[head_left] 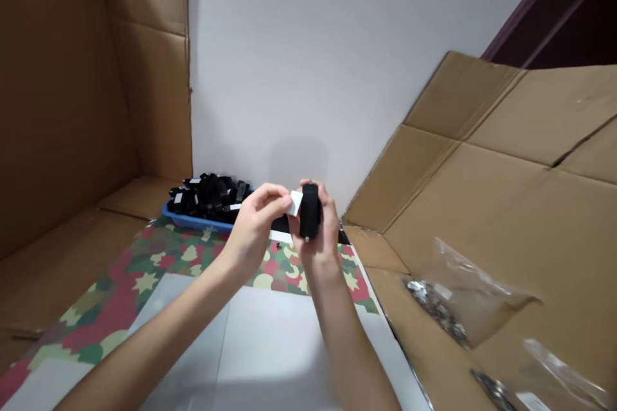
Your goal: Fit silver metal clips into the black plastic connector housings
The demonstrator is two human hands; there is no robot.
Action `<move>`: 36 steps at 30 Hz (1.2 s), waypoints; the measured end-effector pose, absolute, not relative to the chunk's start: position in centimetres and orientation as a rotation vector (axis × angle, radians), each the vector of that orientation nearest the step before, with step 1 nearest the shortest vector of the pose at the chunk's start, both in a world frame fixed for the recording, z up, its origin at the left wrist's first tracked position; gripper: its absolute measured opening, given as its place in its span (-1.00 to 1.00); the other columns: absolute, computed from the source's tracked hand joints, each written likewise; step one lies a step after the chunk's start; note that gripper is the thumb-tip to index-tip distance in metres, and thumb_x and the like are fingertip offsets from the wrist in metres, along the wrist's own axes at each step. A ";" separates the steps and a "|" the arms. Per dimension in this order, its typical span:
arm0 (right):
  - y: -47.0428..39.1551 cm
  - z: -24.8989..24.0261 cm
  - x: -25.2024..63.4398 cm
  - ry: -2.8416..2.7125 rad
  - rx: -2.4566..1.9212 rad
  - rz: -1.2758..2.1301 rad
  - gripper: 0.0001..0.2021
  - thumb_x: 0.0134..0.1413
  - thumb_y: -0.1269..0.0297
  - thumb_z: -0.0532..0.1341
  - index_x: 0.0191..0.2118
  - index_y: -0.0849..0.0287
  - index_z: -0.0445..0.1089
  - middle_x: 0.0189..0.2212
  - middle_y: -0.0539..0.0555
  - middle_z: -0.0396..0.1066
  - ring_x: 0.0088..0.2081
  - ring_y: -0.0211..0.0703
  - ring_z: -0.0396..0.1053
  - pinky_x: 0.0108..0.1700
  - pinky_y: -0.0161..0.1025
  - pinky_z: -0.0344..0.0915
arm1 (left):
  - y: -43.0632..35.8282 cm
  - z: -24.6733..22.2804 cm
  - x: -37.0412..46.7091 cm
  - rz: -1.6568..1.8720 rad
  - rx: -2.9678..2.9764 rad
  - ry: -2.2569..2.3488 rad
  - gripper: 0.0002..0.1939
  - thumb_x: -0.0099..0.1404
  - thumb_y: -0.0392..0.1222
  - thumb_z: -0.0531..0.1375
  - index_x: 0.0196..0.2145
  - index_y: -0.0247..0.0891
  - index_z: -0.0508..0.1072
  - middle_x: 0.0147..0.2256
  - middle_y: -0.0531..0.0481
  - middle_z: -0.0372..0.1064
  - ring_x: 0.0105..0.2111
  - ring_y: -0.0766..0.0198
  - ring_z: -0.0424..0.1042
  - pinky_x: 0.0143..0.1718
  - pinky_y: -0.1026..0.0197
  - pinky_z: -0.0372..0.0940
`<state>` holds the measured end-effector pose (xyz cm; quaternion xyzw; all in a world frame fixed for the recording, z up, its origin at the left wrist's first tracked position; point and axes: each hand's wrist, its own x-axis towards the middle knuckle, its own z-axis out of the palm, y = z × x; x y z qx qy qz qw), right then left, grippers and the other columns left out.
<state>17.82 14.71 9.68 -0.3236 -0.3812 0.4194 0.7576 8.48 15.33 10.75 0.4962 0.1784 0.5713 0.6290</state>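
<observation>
Near the middle of the head view, my right hand (326,231) grips a black block-like device (309,210), held upright above the table. My left hand (255,225) pinches a small white label (295,203) between thumb and index finger, just left of the device. The label's right edge overlaps or lies very close to the device's left side; whether they touch cannot be told. Behind my left hand, a blue basket (200,223) holds a heap of black devices (212,196), some bearing white labels.
White sheets (270,334) lie over a camouflage-patterned cloth (139,257) on the table. Cardboard panels (154,77) stand at both sides. On the right, a clear plastic bag (475,295) holds small metal parts, with another bag (563,372) nearer. A white wall (308,64) rises behind.
</observation>
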 end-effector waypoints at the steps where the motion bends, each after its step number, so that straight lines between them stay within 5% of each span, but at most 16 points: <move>1: 14.6 9.5 17.4 -0.758 -0.648 0.953 -0.74 0.02 -0.02 0.13 -0.32 0.07 0.27 -0.52 -0.13 0.23 -0.52 -0.43 0.25 -0.47 -0.47 0.23 | 15.2 10.4 8.2 1.322 1.185 0.411 -0.83 0.02 -0.16 0.31 -0.51 -0.26 0.40 -0.51 0.08 0.27 -0.49 0.38 0.25 -0.45 0.32 0.18; 9: 14.4 8.1 16.2 -0.678 -0.530 0.971 -0.76 0.01 0.02 0.16 -0.33 0.08 0.31 -0.56 -0.09 0.33 -0.50 -0.34 0.32 -0.42 -0.36 0.29 | 13.9 7.7 8.2 1.554 1.371 0.525 -0.88 0.18 -0.20 0.26 -0.38 -0.21 0.36 -0.44 0.06 0.34 -0.44 0.38 0.32 -0.41 0.34 0.25; 36: 14.9 7.2 15.9 -0.701 -0.599 0.930 -0.77 -0.02 0.03 0.16 -0.33 0.07 0.28 -0.56 -0.11 0.27 -0.53 -0.35 0.25 -0.46 -0.37 0.22 | 14.3 7.3 8.8 1.730 1.573 0.692 -0.86 0.19 -0.26 0.21 -0.44 -0.22 0.28 -0.46 0.09 0.26 -0.39 0.35 0.41 -0.39 0.33 0.28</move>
